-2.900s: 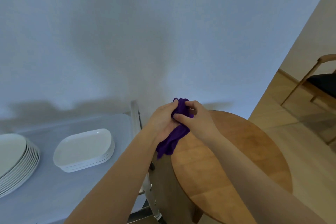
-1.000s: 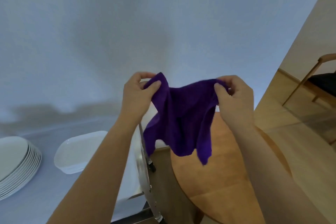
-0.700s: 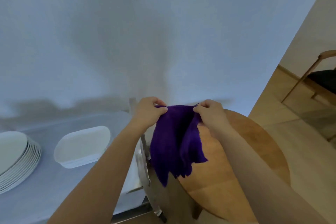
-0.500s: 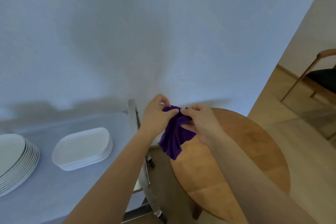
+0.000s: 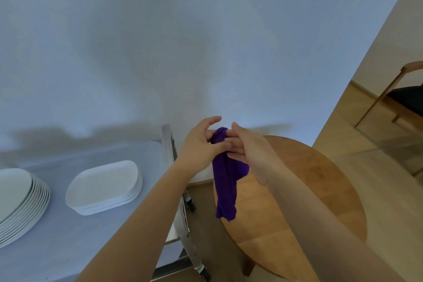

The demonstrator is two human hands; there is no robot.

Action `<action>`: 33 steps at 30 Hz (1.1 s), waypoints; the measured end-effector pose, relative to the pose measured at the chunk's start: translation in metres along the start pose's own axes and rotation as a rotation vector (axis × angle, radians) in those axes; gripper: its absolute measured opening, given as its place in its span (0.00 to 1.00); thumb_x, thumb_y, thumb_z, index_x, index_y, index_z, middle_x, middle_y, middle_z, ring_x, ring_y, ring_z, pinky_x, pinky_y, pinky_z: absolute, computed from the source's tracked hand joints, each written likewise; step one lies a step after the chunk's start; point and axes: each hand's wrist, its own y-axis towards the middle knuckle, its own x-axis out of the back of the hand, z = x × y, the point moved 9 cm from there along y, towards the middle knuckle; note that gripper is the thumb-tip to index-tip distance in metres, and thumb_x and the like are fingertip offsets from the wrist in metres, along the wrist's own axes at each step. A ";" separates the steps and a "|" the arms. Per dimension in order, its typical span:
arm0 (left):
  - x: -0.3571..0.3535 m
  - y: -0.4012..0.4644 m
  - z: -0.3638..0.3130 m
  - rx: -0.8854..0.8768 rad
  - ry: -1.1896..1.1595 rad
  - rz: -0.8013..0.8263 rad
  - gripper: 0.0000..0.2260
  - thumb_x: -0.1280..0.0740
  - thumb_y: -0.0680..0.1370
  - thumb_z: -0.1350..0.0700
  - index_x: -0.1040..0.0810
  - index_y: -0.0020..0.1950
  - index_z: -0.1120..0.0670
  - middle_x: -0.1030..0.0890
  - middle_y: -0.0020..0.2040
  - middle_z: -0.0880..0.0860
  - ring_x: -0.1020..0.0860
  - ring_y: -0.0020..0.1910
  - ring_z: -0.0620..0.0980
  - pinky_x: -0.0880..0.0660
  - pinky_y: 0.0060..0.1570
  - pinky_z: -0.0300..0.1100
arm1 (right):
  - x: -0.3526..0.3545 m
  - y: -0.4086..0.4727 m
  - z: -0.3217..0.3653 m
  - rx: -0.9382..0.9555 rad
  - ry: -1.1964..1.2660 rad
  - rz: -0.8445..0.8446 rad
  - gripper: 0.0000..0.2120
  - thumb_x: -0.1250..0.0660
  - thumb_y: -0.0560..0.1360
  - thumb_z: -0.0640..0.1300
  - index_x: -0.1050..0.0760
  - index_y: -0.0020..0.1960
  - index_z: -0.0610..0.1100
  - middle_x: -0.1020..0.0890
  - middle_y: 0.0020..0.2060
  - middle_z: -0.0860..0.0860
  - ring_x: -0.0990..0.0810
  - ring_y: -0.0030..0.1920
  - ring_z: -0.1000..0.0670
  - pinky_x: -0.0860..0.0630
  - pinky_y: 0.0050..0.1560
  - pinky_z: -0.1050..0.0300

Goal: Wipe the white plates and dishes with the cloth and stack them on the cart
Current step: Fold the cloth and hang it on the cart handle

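A purple cloth (image 5: 225, 178) hangs bunched between my two hands, above the gap between the cart and a round table. My left hand (image 5: 199, 146) pinches its upper part, thumb lying across the fabric and forefinger raised. My right hand (image 5: 246, 146) presses against the cloth from the right with its fingers nearly straight. On the cart top (image 5: 59, 240) sits a short stack of white oblong dishes (image 5: 104, 186). A taller stack of round white plates (image 5: 19, 201) stands at the far left, cut off by the frame edge.
The cart's metal side rail (image 5: 180, 204) and a caster run down beside my left forearm. A round wooden table (image 5: 304, 199) stands at the right, close to the cart. A wall rises behind both. A wooden chair (image 5: 400, 96) stands far right on the wood floor.
The cloth was spread wide between both hands, then gathered together. It now hangs as a long narrow bunch, and my right fingers have straightened against it.
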 end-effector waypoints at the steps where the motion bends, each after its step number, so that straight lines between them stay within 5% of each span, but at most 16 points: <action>1: 0.002 0.000 0.001 0.010 -0.064 -0.017 0.20 0.30 0.76 0.64 0.29 0.63 0.47 0.15 0.44 0.47 0.17 0.45 0.43 0.22 0.44 0.33 | 0.000 -0.001 0.002 0.011 -0.021 0.009 0.14 0.45 0.81 0.53 0.22 0.51 0.48 0.15 0.41 0.52 0.17 0.46 0.53 0.22 0.51 0.59; 5: 0.011 0.004 0.000 0.033 -0.170 -0.030 0.11 0.37 0.80 0.64 0.23 0.53 0.48 0.15 0.39 0.45 0.18 0.39 0.40 0.23 0.40 0.32 | 0.024 0.003 0.011 0.100 -0.170 -0.096 0.10 0.41 0.79 0.46 0.21 0.48 0.48 0.20 0.37 0.54 0.21 0.40 0.54 0.23 0.42 0.62; 7: 0.013 0.007 -0.004 0.026 -0.158 -0.028 0.09 0.38 0.80 0.63 0.21 0.49 0.50 0.16 0.38 0.45 0.19 0.40 0.40 0.23 0.41 0.33 | 0.038 0.007 0.014 0.161 -0.258 -0.160 0.10 0.40 0.77 0.39 0.22 0.50 0.49 0.21 0.42 0.55 0.23 0.45 0.55 0.27 0.44 0.64; 12: 0.017 0.014 -0.022 -0.007 -0.118 0.051 0.11 0.38 0.80 0.64 0.19 0.46 0.53 0.16 0.39 0.45 0.19 0.41 0.41 0.22 0.45 0.34 | 0.017 0.010 0.003 0.211 -0.389 0.118 0.19 0.40 0.73 0.30 0.24 0.56 0.49 0.19 0.52 0.55 0.23 0.56 0.57 0.26 0.53 0.64; 17: 0.028 0.018 -0.029 -0.003 -0.056 0.028 0.11 0.38 0.80 0.63 0.19 0.44 0.53 0.16 0.38 0.45 0.20 0.41 0.42 0.23 0.44 0.35 | 0.003 0.014 -0.008 0.181 -0.447 0.236 0.07 0.36 0.75 0.36 0.25 0.52 0.42 0.20 0.46 0.50 0.21 0.49 0.51 0.24 0.52 0.57; 21: 0.043 0.019 -0.026 0.013 -0.050 -0.075 0.12 0.38 0.80 0.63 0.19 0.43 0.51 0.17 0.38 0.45 0.21 0.41 0.43 0.25 0.45 0.38 | -0.005 0.017 -0.030 0.064 -0.527 0.370 0.15 0.33 0.75 0.40 0.29 0.56 0.31 0.20 0.51 0.39 0.21 0.54 0.42 0.26 0.61 0.45; 27: 0.059 0.019 -0.025 0.024 -0.044 -0.123 0.12 0.38 0.80 0.63 0.19 0.43 0.51 0.17 0.35 0.44 0.21 0.37 0.40 0.26 0.41 0.35 | -0.012 0.016 -0.056 -0.036 -0.450 0.480 0.20 0.30 0.73 0.41 0.29 0.63 0.44 0.20 0.56 0.47 0.21 0.56 0.48 0.24 0.59 0.49; 33: 0.071 0.019 -0.025 0.036 -0.087 -0.161 0.12 0.39 0.80 0.63 0.19 0.43 0.52 0.18 0.35 0.44 0.23 0.36 0.41 0.26 0.40 0.36 | 0.005 0.021 -0.053 -0.031 -0.341 0.391 0.17 0.27 0.70 0.43 0.24 0.58 0.45 0.17 0.52 0.50 0.19 0.53 0.50 0.22 0.56 0.53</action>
